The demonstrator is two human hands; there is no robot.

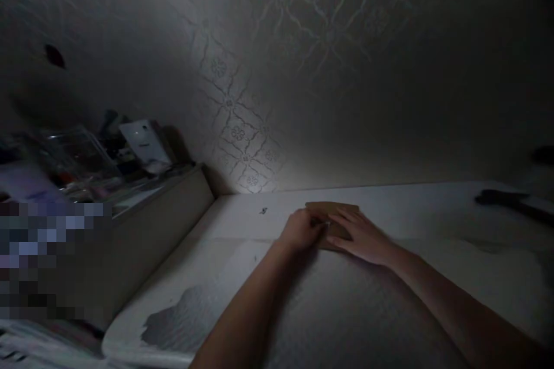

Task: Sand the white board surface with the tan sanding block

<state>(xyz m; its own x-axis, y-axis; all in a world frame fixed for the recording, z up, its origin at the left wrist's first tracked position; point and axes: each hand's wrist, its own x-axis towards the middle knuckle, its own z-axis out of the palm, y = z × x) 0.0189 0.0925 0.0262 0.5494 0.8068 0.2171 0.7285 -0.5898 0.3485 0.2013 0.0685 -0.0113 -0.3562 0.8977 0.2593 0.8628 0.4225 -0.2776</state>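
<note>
A flat brown rectangular piece (333, 207), like card or kraft paper, lies on the white desk towards the wall. Over its left part, my left hand (303, 229) is closed with the fingers curled together. A tiny bright spot shows by its fingertips, too small to name. My right hand (361, 236) lies flat on the right part of the brown piece, fingers spread and thumb apart, pointing at my left hand. Between the two hands, part of the brown surface shows.
A small dark object (263, 211) lies on the desk (234, 216) left of my hands. A raised shelf (168, 242) at left bears a white box (145, 141) and clear containers (84, 155). A dark arm-like object (506, 199) sits at right. Patterned wallpaper (242, 127) stands behind.
</note>
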